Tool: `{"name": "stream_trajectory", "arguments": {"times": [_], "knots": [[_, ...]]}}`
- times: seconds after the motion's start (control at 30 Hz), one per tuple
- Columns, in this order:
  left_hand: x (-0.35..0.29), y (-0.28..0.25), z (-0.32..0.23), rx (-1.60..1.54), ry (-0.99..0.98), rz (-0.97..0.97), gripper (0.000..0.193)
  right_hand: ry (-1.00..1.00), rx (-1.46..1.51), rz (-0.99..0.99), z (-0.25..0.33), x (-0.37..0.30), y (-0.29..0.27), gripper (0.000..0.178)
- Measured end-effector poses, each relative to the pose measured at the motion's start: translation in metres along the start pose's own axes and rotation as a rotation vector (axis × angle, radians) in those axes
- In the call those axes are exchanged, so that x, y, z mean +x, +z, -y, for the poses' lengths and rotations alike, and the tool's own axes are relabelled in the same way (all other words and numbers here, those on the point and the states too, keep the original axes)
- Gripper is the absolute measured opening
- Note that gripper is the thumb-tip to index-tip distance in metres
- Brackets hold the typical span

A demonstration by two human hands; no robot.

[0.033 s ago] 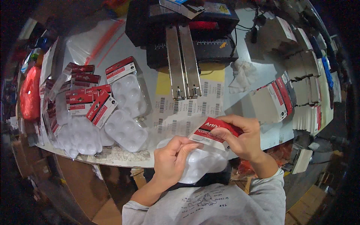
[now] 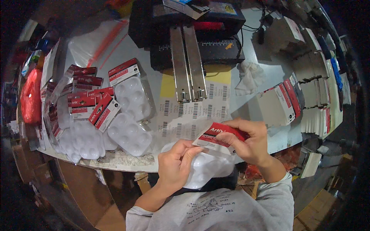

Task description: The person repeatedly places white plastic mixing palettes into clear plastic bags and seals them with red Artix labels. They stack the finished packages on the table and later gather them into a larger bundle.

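Close to my body, my right hand (image 2: 246, 140) grips a folded red-and-white header card (image 2: 216, 137), its thumb lying across the front. My left hand (image 2: 175, 163) pinches the clear plastic bag at the card's lower left corner, thumb against fingers. Below the card and between the hands hangs a white plastic paint palette (image 2: 206, 169) with round wells, partly hidden by my left hand. To the left lie several bagged palettes (image 2: 133, 98) with similar cards, overlapping in a heap.
Ahead stands a black machine (image 2: 198, 50) with two metal arms reaching toward me. Under them lies a sheet of barcode labels (image 2: 196, 109). A crumpled white tissue (image 2: 248, 79) and stacks of cards (image 2: 314, 92) are on the right. A red bag (image 2: 31, 96) sits far left.
The header card has tipped down very slightly, and my right thumb has shifted a little left on it. My left hand has stayed where it was.
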State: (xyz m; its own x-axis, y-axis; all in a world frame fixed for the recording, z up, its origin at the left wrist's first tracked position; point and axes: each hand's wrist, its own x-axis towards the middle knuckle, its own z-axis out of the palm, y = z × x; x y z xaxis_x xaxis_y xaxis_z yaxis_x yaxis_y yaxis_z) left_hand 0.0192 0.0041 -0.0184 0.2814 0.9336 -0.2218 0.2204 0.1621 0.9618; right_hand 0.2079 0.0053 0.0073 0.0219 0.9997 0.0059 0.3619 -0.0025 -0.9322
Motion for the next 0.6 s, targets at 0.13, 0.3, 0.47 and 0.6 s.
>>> {"name": "stream_trajectory", "arguments": {"times": [0.13, 0.3, 0.47, 0.6], "knots": [[0.001, -0.001, -0.002, 0.081, 0.019, -0.018, 0.011, 0.015, 0.039, 0.015, -0.002, 0.000, 0.003, 0.014], [0.001, 0.001, 0.000, 0.163, 0.032, -0.065, 0.012, -0.098, -0.007, 0.025, -0.008, 0.006, 0.001, 0.011], [0.007, -0.002, 0.009, -0.054, 0.016, -0.304, 0.017, 0.251, -0.003, 0.077, -0.017, 0.005, -0.011, 0.019], [0.011, -0.004, 0.015, -0.059, -0.012, -0.347, 0.021, 0.516, 0.307, 0.246, -0.024, -0.006, -0.013, 0.017]]}}
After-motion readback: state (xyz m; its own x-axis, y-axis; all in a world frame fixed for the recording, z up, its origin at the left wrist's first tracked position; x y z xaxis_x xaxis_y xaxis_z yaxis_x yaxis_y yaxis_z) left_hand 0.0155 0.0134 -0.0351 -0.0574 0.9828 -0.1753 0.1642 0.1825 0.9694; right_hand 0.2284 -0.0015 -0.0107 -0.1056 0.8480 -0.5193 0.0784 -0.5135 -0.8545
